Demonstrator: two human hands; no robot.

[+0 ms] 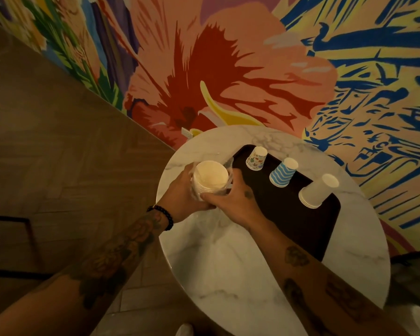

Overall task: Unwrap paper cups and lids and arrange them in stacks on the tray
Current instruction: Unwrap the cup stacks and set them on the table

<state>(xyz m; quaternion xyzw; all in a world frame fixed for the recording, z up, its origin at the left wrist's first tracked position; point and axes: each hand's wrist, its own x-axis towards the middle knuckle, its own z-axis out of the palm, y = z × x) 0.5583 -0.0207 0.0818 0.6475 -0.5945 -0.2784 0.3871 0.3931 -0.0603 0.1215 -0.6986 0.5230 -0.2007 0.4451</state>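
A stack of pale round lids [211, 177] in clear plastic wrap is held above the left side of the round marble table [228, 275]. My left hand [182, 197] cups the stack from the left and below. From the right, my right hand [233, 200] grips the stack's lower edge and the wrap. On the dark tray [298, 221] stand three upside-down cup stacks in a row: a colourful printed one [256, 158], a blue wavy-striped one [283, 172] and a plain white one [317, 191].
A bright flower mural wall [228, 69] rises just behind the table. Wooden floor [58, 141] lies to the left, with a dark metal frame [15, 238] at the left edge. Loose clear wrap [228, 163] hangs beside the lids.
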